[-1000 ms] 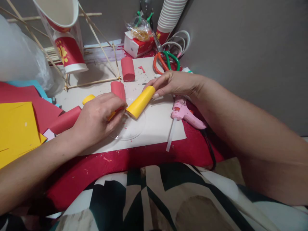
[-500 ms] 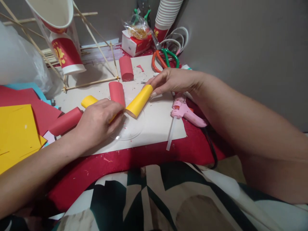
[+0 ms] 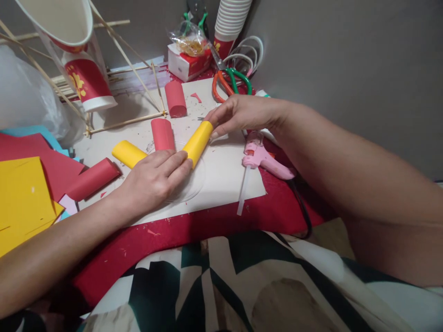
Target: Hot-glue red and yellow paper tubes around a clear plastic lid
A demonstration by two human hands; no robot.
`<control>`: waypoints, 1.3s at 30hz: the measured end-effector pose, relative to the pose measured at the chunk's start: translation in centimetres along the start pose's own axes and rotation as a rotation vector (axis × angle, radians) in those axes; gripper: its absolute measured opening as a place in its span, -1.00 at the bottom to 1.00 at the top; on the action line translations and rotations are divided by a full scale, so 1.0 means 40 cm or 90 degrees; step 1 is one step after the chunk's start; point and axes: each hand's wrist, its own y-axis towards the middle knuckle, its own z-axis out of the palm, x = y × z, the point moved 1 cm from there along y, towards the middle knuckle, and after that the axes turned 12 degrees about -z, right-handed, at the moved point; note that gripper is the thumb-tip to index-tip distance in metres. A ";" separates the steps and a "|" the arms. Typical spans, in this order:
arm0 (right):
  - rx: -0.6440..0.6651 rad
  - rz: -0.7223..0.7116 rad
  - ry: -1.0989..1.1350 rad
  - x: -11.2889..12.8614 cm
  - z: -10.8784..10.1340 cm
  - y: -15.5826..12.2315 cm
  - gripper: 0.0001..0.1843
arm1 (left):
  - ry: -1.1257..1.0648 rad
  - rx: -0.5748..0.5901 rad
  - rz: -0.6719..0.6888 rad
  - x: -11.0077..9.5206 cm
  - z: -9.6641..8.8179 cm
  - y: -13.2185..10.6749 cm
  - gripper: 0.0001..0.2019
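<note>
A yellow paper tube (image 3: 198,142) lies slanted over a clear round plastic disc (image 3: 198,182). My right hand (image 3: 237,116) pinches its far end between thumb and fingers. At the near end, the fingers of my left hand (image 3: 159,174) are closed over the tube; the thumb is hidden. A red paper tube (image 3: 162,133) stretches away just beyond my left fingers. To the left, a second yellow tube (image 3: 127,153) is partly covered by my left hand. How the tubes meet on the disc cannot be seen.
A pink glue gun (image 3: 259,159) lies at right, its cord trailing down. Scissors (image 3: 231,83), a red tube (image 3: 176,99) and stacked paper cups (image 3: 230,23) are behind. Left are a stick frame (image 3: 126,123), another red tube (image 3: 93,179) and coloured paper sheets (image 3: 24,193).
My left hand has moved right, from beside the disc onto the near end of the yellow tube. My right hand keeps its hold on the far end. The view has shifted slightly.
</note>
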 end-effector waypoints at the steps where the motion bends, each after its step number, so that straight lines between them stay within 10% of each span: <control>1: -0.007 0.002 0.003 0.001 0.001 0.002 -0.77 | 0.005 -0.002 0.001 -0.001 0.001 -0.001 -0.81; 11: -0.018 0.011 -0.032 0.005 -0.011 -0.007 -0.64 | 0.015 -0.020 0.015 -0.004 0.007 0.000 -0.81; 16: -0.195 -0.169 -0.288 0.116 0.014 -0.052 -0.65 | 0.028 -0.027 0.016 -0.009 0.009 0.002 -0.83; 20: -0.095 -0.334 -0.462 0.167 0.115 -0.051 -0.62 | 0.038 -0.033 0.017 -0.005 0.017 -0.004 -0.82; 27: -0.013 -0.352 -0.582 0.085 0.207 -0.024 -0.55 | 0.018 -0.107 0.035 -0.021 -0.008 -0.015 -0.82; 39: -0.037 -0.304 -0.583 0.054 0.229 -0.041 -0.54 | -0.001 0.122 0.045 -0.098 0.032 -0.047 -0.78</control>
